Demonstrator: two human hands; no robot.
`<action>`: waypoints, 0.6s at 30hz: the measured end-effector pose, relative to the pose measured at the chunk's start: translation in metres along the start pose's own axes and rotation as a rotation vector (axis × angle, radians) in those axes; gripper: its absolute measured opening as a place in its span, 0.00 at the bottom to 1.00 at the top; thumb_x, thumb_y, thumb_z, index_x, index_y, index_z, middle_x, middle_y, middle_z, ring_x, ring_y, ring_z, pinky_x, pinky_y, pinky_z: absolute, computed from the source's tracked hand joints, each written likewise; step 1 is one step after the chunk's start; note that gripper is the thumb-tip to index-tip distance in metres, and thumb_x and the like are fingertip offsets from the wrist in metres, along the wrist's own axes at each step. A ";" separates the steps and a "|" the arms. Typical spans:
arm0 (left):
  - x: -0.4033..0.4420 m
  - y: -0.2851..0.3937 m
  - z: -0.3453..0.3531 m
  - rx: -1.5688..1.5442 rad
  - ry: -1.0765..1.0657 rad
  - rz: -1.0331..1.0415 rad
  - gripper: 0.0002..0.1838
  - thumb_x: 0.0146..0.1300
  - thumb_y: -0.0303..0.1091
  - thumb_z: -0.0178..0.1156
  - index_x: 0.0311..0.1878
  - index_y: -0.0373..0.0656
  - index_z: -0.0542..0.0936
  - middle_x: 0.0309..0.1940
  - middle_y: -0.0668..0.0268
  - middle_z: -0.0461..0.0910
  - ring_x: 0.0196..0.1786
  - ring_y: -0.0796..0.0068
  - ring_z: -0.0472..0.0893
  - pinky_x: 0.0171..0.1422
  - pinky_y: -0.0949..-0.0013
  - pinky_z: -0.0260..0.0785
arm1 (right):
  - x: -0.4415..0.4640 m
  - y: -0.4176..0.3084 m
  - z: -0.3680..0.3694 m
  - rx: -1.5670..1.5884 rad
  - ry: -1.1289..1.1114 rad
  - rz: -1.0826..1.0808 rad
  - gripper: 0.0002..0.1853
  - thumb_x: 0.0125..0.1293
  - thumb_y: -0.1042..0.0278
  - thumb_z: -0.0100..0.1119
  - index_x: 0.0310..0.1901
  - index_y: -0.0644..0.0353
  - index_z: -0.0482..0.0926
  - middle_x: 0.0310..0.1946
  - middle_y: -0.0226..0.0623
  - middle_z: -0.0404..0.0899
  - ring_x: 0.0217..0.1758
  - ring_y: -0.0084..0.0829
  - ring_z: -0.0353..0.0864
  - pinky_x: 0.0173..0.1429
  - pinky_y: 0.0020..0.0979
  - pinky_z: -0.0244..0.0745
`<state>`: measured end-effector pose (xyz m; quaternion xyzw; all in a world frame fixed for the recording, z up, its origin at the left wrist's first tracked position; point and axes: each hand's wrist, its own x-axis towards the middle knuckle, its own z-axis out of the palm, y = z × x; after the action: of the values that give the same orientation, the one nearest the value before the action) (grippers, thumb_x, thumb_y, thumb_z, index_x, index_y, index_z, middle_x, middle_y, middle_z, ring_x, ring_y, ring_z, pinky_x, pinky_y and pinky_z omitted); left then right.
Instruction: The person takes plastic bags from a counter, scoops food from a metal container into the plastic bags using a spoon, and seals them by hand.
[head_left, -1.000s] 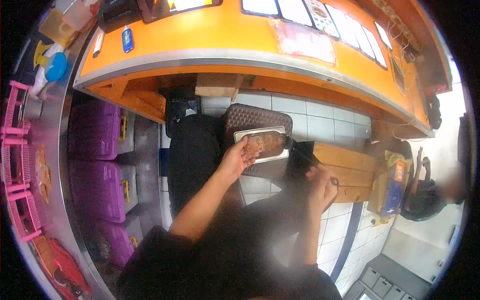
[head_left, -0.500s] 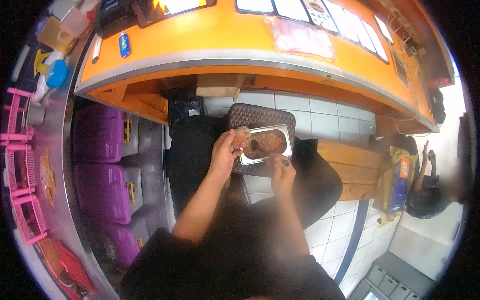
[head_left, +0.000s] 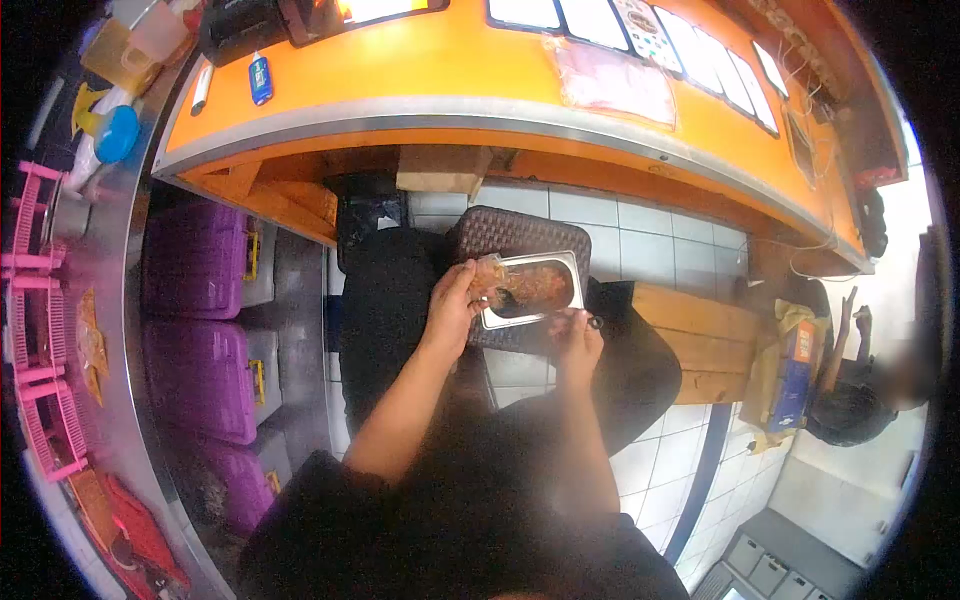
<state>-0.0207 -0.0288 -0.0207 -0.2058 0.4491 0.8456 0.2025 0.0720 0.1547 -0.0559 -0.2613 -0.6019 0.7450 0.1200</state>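
Observation:
My left hand [head_left: 450,308] is closed around a small clear plastic bag [head_left: 487,274] with reddish-brown contents, held over the left edge of a metal pan [head_left: 577,268]. Chunky reddish-brown food [head_left: 545,286] covers the inside of the pan. At the pan's near right corner, my right hand [head_left: 576,345] grips a spoon, whose dark handle end [head_left: 597,322] shows beside the fingers. The spoon's dark head lies by the bag's mouth; whether it is inside the bag I cannot tell. Under the pan is a brown woven stool [head_left: 520,228].
An orange counter [head_left: 400,85] runs across the front, carrying a blue bottle [head_left: 260,80], a marker and menu cards. Purple-lidded boxes [head_left: 195,380] stand left, below a metal worktop with pink racks [head_left: 45,330]. On the right are a wooden bench [head_left: 700,340], a carton and another person [head_left: 850,400].
My right hand has shifted slightly right and down, its fingers turned. The spoon head has moved a little toward the bag. My left hand stays nearly in place with the bag.

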 end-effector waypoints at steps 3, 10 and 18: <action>-0.001 0.002 -0.001 -0.002 0.012 0.002 0.13 0.69 0.48 0.57 0.44 0.48 0.77 0.38 0.70 0.82 0.37 0.80 0.78 0.42 0.75 0.68 | 0.003 0.003 -0.004 0.055 0.083 0.046 0.20 0.75 0.51 0.48 0.44 0.64 0.77 0.30 0.34 0.80 0.29 0.21 0.78 0.34 0.23 0.71; 0.005 -0.007 -0.010 0.179 0.069 0.063 0.15 0.70 0.48 0.56 0.47 0.45 0.77 0.42 0.67 0.82 0.43 0.74 0.80 0.47 0.68 0.70 | 0.004 -0.008 -0.026 0.385 0.247 0.128 0.21 0.73 0.49 0.51 0.45 0.63 0.74 0.29 0.35 0.79 0.29 0.25 0.76 0.37 0.25 0.70; 0.005 -0.016 -0.003 0.313 0.074 0.095 0.15 0.71 0.46 0.54 0.45 0.43 0.78 0.37 0.69 0.81 0.38 0.80 0.79 0.39 0.74 0.68 | 0.004 -0.043 -0.038 0.163 0.318 -0.040 0.20 0.75 0.52 0.49 0.44 0.65 0.75 0.28 0.37 0.80 0.27 0.23 0.76 0.34 0.24 0.70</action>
<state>-0.0164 -0.0224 -0.0357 -0.1814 0.5917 0.7657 0.1753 0.0832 0.1992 -0.0210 -0.3534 -0.5179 0.7380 0.2493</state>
